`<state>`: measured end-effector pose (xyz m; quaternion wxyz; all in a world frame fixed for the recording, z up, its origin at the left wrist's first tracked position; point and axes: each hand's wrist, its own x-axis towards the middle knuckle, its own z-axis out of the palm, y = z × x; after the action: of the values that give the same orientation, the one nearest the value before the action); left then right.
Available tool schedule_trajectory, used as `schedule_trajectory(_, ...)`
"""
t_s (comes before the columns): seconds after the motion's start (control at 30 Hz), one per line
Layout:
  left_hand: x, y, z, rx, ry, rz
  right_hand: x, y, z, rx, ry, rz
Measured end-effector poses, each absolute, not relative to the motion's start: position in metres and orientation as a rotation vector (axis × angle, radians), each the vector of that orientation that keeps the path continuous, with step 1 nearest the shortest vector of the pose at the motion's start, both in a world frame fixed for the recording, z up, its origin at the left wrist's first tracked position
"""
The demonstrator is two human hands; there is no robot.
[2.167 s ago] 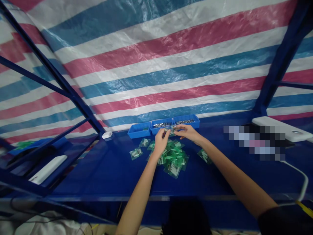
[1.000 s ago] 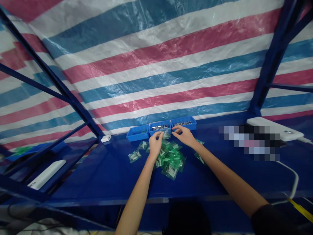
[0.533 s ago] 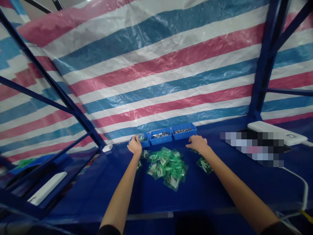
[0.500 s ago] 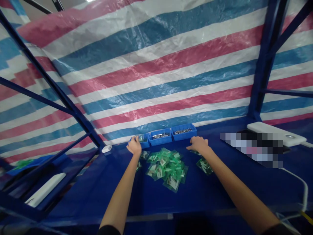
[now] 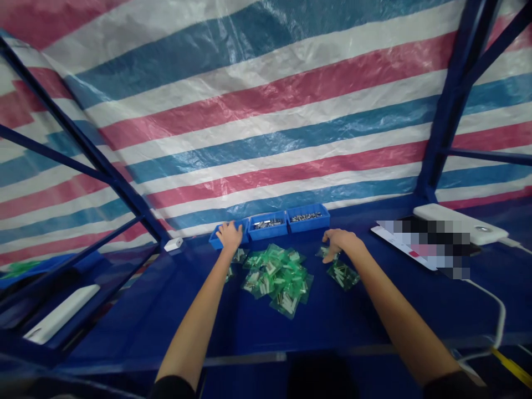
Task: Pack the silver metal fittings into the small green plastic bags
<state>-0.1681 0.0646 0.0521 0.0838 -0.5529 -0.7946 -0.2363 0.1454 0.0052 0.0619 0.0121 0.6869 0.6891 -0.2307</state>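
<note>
My left hand [image 5: 230, 235] reaches over the leftmost blue bin [image 5: 214, 240], its fingers apart and pointing down into it. The hand covers most of that bin's contents. To the right, my right hand [image 5: 341, 241] hovers low over the table with thumb and forefinger apart. Under its fingers lies a small clear bag [image 5: 321, 252], partly hidden, and just below it another small bag with pale strips [image 5: 343, 275]. Between the hands spreads a pile of green-tinted plastic bags [image 5: 276, 274] holding white and metallic pieces.
A middle bin [image 5: 268, 233] and a right bin [image 5: 308, 224] hold small metal parts. At right lie a tablet-like device [image 5: 405, 249], partly blurred out, and a white box [image 5: 461, 221] with a cable. A small white block [image 5: 173, 244] sits at left. Blue frame posts flank the table.
My left hand has opened its fingers over the left bin. My right thumb has come down beside the small bag. The whole view has shifted slightly.
</note>
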Motion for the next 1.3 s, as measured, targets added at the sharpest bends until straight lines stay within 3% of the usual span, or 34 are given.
schedule_trajectory(0.2, -0.098, 0.019, 0.045, -2.154, -1.898, -1.150, 0.131, 0.002, 0.058, 2.107, 2.277, -0.678)
schedule_trajectory(0.3, -0.067, 0.004, 0.033, -2.652, -1.803, -0.953, 0.122, 0.001, 0.055, 2.111, 2.266, -0.808)
schedule_trajectory(0.43, -0.052, -0.002, 0.019, -2.685, -1.888, -0.742, 0.113, 0.003, 0.047, 2.165, 2.394, -0.812)
schedule_trajectory(0.67, -0.062, 0.001, 0.007, -2.601, -2.017, -1.507, 0.105, 0.015, 0.027, 1.960, 2.886, -1.481)
schedule_trajectory(0.87, -0.064, 0.007, 0.009, -2.410, -1.896, -2.162, 0.090, 0.013, 0.021, 1.637, 2.841, -2.213)
schedule_trajectory(1.1, -0.065, 0.007, 0.019, -2.258, -1.852, -2.498, 0.086, 0.018, 0.018, 1.822, 3.049, -2.170)
schedule_trajectory(1.3, -0.062, 0.002, 0.019, -2.456, -1.800, -2.563, 0.085, 0.017, 0.024, 1.917, 2.970, -2.468)
